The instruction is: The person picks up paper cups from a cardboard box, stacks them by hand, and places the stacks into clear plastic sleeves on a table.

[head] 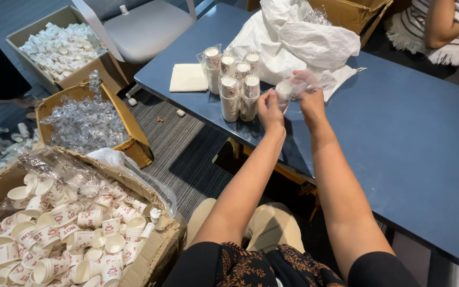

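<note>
While both forearms stretch out over the blue counter [410, 138], the head view shows the two hands meeting just above its near edge. The left hand [270, 110] is closed around the lower end of a short stack of paper cups [283, 91], steadying it from below, while the right hand [310, 94] pinches the clear plastic sleeve [308, 81] bunched around the stack's top; the grip suits drawing film along the cups. Just to the left, wrapped cup stacks [236, 81] stand upright and touching, grouped so they stay put. A folded cream napkin [188, 77] lies beside them, and a white woven sack [298, 42] slumps behind. On the floor to the person's left, an open carton of loose paper cups [65, 234] sits within reach, with a carton of crumpled clear sleeves [86, 125] beyond it. Another person's arm [442, 24] rests at the far corner.
</note>
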